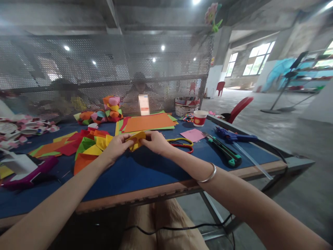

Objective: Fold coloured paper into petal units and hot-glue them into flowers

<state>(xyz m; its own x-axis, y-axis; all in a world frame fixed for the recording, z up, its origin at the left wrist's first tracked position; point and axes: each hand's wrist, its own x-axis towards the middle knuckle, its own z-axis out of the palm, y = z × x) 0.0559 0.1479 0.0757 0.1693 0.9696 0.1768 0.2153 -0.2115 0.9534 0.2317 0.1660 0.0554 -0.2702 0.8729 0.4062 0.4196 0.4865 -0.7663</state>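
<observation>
Both hands hold a small folded piece of yellow paper [137,140] above the blue tabletop. My left hand [119,146] pinches its left side, and my right hand [155,141] grips its right edge between thumb and fingers. Left of my left hand lie folded paper pieces in yellow, green, red and orange [88,151]. Beyond the hands is a stack of coloured sheets with an orange sheet [149,122] on top. Scissors [182,143] with yellow and red handles rest just right of my right hand, their blades hidden behind it.
On the right lie a pink paper [192,135], a green-black utility knife [223,150] and a blue glue gun [234,135] with a clear glue stick. A paper cup [200,118] and a woven basket [186,106] stand behind. A perforated metal screen [156,62] borders the table's back.
</observation>
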